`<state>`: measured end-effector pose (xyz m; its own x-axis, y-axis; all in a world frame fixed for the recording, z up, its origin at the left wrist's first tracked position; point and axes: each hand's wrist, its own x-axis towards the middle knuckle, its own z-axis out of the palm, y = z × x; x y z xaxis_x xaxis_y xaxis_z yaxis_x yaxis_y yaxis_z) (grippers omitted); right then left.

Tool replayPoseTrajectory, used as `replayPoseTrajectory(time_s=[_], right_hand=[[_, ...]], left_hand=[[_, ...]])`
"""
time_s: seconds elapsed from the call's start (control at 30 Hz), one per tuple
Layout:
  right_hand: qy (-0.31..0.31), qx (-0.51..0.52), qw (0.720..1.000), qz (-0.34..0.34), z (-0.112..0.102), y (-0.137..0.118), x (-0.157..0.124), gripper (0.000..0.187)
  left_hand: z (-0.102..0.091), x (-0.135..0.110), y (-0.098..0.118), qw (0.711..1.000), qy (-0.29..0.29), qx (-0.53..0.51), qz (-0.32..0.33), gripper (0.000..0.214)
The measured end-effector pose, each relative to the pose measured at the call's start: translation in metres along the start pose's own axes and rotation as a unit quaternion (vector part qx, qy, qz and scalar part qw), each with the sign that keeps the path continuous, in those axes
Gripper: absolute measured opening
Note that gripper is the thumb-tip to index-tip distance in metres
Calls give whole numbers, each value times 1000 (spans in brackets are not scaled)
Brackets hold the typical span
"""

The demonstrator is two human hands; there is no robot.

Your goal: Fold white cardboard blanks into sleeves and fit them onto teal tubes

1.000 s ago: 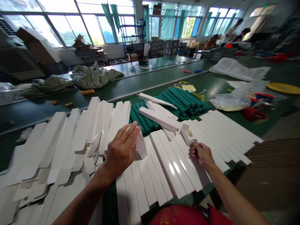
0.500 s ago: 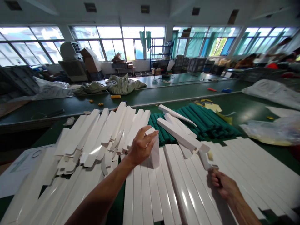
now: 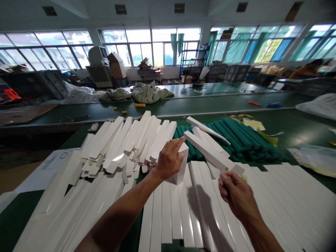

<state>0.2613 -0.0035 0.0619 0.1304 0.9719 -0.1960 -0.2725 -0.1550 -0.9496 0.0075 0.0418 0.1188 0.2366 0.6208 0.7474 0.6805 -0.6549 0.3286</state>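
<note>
My left hand (image 3: pixel 170 159) is closed on a white carton (image 3: pixel 181 166), its fingers stretched along the top end. The carton is tilted up above a row of flat white cartons (image 3: pixel 157 210). My right hand (image 3: pixel 235 192) has its fingers curled, just right of that carton and over the row. Mostly hidden behind it is a white tool with a cream-coloured roll (image 3: pixel 244 176). Beyond the right hand, a closed long white carton (image 3: pixel 207 150) lies slantwise across others. A heap of unfolded white cartons (image 3: pixel 131 140) lies left of my left hand.
Dark green ribbed rolls (image 3: pixel 236 140) are stacked behind the cartons. Plastic bags (image 3: pixel 312 161) lie at the right, and a printed sheet (image 3: pixel 44 171) at the left. Crumpled sacking (image 3: pixel 149 92) rests on the far green bench (image 3: pixel 204 105). A person (image 3: pixel 307 70) is at the back right.
The view has swung a little to the left. My right hand has moved up and inward, closer to the left hand, and now covers most of the white tool. The left hand keeps its carton.
</note>
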Motion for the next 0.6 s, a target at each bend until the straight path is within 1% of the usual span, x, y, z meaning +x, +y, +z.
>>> replayPoseTrajectory(time_s=[0.07,0.1,0.13,0.2,0.27,0.33,0.43,0.53,0.6], right_hand=[[-79,1,996,-46,47,-32,-5,36],[-109,-2,992,-63,66,-43,-6,35],[-128,-7,989,-78,82,-51,-5,34],[-149,-21,983,-102,103,-58,-2,34],[-153,-33,980,-120,115,-57,1,33],[-150,-43,979,-132,121,-54,3,31],[-136,-62,979,-141,126,-52,3,31],[-105,-100,979,-145,128,-55,4,32],[-88,-114,981,-133,129,-59,5,34]], left_hand=[[4,0,7,1000,0,-11,-20,68],[5,0,10,999,2,-15,-31,72],[7,0,12,999,4,-18,-38,75],[8,-2,15,999,8,-23,-41,76],[8,-3,15,999,14,-26,-39,74],[7,-4,14,999,21,-27,-38,73],[5,-4,12,999,20,-26,-40,73],[6,-2,14,999,16,-18,-39,74],[7,-2,16,999,19,-12,-36,74]])
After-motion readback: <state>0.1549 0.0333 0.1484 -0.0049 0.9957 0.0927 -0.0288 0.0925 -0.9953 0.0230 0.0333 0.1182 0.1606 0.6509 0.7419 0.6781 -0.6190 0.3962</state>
